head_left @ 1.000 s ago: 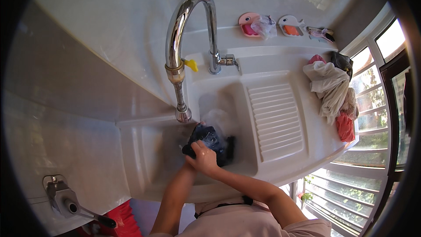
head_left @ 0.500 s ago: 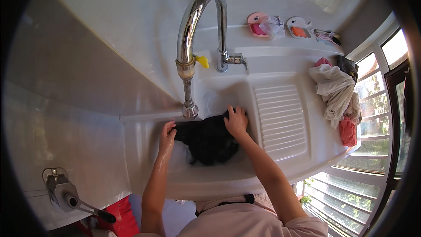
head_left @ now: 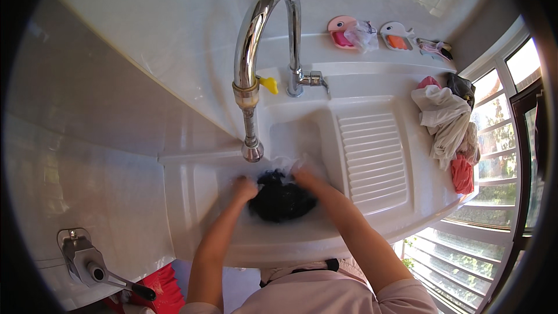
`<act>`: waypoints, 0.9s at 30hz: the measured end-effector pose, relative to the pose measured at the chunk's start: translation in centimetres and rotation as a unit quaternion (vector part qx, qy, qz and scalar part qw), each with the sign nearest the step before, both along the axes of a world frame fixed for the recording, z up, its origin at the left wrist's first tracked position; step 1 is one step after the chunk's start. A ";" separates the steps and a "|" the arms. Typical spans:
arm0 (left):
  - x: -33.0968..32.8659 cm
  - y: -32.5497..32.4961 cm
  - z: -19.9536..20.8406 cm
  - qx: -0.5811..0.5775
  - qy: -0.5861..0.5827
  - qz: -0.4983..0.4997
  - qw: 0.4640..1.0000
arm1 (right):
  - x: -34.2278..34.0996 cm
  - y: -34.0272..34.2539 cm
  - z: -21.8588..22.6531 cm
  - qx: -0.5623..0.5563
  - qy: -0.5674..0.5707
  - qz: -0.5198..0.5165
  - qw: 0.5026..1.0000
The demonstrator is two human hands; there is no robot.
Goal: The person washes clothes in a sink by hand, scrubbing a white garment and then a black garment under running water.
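A soaked black cloth [head_left: 282, 202] lies bunched in the water of the white sink [head_left: 221, 247]. At its left edge my left hand [head_left: 246, 188] is closed on the fabric, a little blurred. My right hand [head_left: 302, 175] is at the cloth's upper right, its fingers smeared by motion and partly hidden by a pale splash between the hands. Just above them hangs the spray head [head_left: 253, 150] of a tall chrome faucet [head_left: 256, 29]. I cannot make out what kind of garment the cloth is.
A ribbed washboard [head_left: 375, 157] is moulded into the sink's right side. Beyond it lies a pile of clothes [head_left: 444, 119]. Soap dishes [head_left: 397, 38] line the back ledge, near a tap lever [head_left: 317, 78]. A dark-handled metal lever fitting [head_left: 93, 267] is at the lower left.
Both hands have come closer together and moved down toward me. The black cloth, stretched between them before, is now bunched up, and the water is splashing.
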State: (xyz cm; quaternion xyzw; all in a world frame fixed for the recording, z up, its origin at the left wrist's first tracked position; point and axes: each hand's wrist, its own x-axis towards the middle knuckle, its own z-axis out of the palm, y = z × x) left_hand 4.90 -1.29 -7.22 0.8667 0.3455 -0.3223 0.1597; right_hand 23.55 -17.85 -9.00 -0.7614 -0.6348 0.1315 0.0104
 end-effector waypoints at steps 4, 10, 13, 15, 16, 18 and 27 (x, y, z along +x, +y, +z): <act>1.7 -2.7 1.6 -0.445 -0.356 0.343 0.747 | 0.8 -0.5 -7.3 -0.007 0.211 -0.347 0.914; 5.1 -5.3 4.7 -0.502 -0.388 0.619 0.462 | -8.6 2.7 5.5 0.225 0.240 -0.499 0.802; 6.2 -7.1 9.3 -0.609 -0.383 0.565 0.404 | -10.9 0.7 13.8 0.249 0.302 -0.361 0.846; 5.4 -7.1 7.1 -0.689 -0.423 0.470 0.356 | -12.1 0.0 17.3 0.239 0.311 -0.271 0.879; 4.9 -7.4 7.1 -0.699 -0.439 0.447 0.345 | -12.4 0.3 17.9 0.225 0.298 -0.258 0.891; 4.2 -8.0 7.0 -0.678 -0.461 0.461 0.340 | -10.5 1.4 16.4 0.243 0.244 -0.250 0.905; -0.7 -4.6 12.4 -0.466 -0.434 0.553 0.537 | 1.6 0.1 9.3 0.138 0.111 -0.421 0.890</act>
